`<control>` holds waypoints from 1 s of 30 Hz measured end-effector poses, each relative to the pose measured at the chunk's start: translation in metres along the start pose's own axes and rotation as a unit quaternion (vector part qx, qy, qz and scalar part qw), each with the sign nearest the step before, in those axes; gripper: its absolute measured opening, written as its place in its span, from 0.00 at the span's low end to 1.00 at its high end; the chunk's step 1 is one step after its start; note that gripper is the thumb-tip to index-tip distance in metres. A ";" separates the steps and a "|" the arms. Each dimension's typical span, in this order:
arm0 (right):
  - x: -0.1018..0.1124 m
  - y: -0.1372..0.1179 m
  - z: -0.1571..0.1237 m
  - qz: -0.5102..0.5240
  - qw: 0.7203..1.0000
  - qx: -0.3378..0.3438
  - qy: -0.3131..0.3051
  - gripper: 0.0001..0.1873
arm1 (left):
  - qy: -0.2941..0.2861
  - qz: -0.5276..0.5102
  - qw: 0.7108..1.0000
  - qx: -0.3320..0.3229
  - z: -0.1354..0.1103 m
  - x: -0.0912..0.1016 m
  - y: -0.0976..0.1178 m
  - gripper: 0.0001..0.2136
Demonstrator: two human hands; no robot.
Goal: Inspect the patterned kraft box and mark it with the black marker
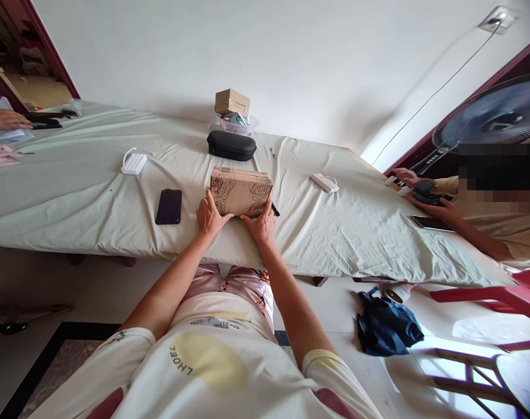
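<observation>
Box (241,195), head view: centre of this clock, above the cloth-covered table (94,227); its broad, scroll-patterned face tips toward the person, presumably for easy viewing. Whether it touches the cloth I cannot tell.
Left hand (209,217): near eight o'clock, clamped on the box's corner, thumb along the lower edge, likely steadying the tilt.
Right hand (262,223): near five o'clock, clamped likewise; the matched hold probably prevents twisting.
Pen-like stick (276,209): four o'clock, beside the right hand; held or lying, I cannot tell.
Phone (169,206): nine o'clock, flat, apparently laid out of the hands' way.
Black case (231,145): twelve o'clock, before the clear tub (251,124) and carton (232,102), seemingly grouped wallward to save room.
</observation>
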State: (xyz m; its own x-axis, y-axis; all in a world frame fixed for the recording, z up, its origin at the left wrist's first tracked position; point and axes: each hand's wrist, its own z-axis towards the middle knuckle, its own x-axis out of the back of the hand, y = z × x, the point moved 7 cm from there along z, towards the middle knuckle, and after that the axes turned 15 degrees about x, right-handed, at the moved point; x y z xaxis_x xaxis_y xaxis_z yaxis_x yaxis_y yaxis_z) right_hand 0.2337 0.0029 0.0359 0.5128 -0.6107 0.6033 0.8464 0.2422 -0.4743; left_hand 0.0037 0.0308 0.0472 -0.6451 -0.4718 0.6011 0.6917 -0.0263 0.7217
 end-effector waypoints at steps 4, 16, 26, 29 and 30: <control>-0.003 0.003 0.000 0.031 0.999 0.025 0.017 0.66 | -0.002 -0.024 1.000 -0.006 0.000 -0.002 0.000 0.64; -0.005 0.012 0.005 0.117 0.990 0.075 0.018 0.31 | -0.006 -0.118 0.993 0.016 0.011 -0.006 -0.022 0.62; 0.009 -0.001 0.002 0.110 0.993 0.048 -0.001 0.38 | 0.001 -0.205 0.977 0.050 0.021 -0.005 -0.037 0.38; 0.013 0.002 0.004 0.126 0.991 0.042 0.031 0.31 | 0.010 -0.213 0.976 0.039 0.020 -0.001 -0.035 0.31; 0.014 0.003 0.005 0.136 0.989 0.041 0.043 0.28 | 0.011 -0.217 0.976 0.031 0.020 0.000 -0.033 0.29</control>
State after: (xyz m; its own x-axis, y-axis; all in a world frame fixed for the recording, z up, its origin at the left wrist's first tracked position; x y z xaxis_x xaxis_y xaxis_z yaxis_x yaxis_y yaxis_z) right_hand 0.2439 -0.0017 0.0462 0.7114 -0.5764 0.4022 0.6900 0.4640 -0.5555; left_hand -0.0256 0.0489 0.0299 -0.8653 -0.4464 0.2281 0.3339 -0.1739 0.9264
